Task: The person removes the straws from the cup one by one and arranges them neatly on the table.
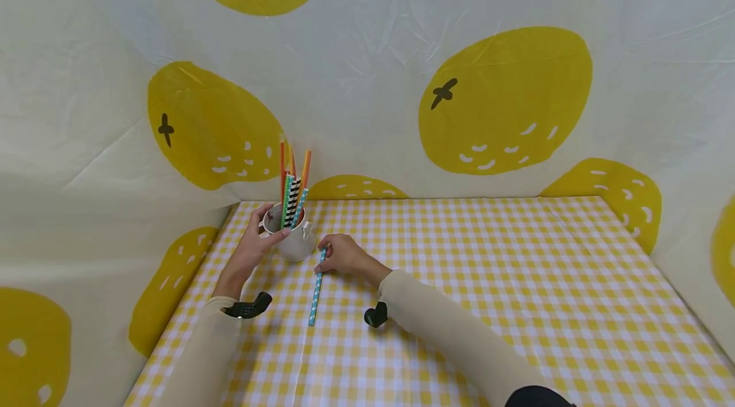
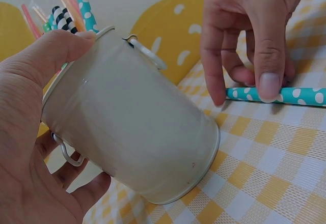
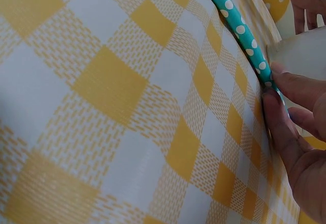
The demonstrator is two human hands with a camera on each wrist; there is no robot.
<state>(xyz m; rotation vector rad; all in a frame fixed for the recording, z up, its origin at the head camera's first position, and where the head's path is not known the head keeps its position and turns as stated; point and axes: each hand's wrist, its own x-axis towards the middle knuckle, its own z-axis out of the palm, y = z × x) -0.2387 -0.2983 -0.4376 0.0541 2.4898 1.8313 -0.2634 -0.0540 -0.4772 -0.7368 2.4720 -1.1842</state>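
Head view, left to right: left hand [image 1: 254, 246] grips the pail [image 1: 300, 245], at 8 o'clock from centre; several straws [image 1: 291, 201] already stand inside. Toward the pail's 5 o'clock, one loose straw [image 1: 315, 298], seemingly all that's left, is pinched by the right hand [image 1: 346, 256].

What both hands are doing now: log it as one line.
left hand: grips pail | right hand: pinches dotted teal straw outside pail | pail: holds more straws
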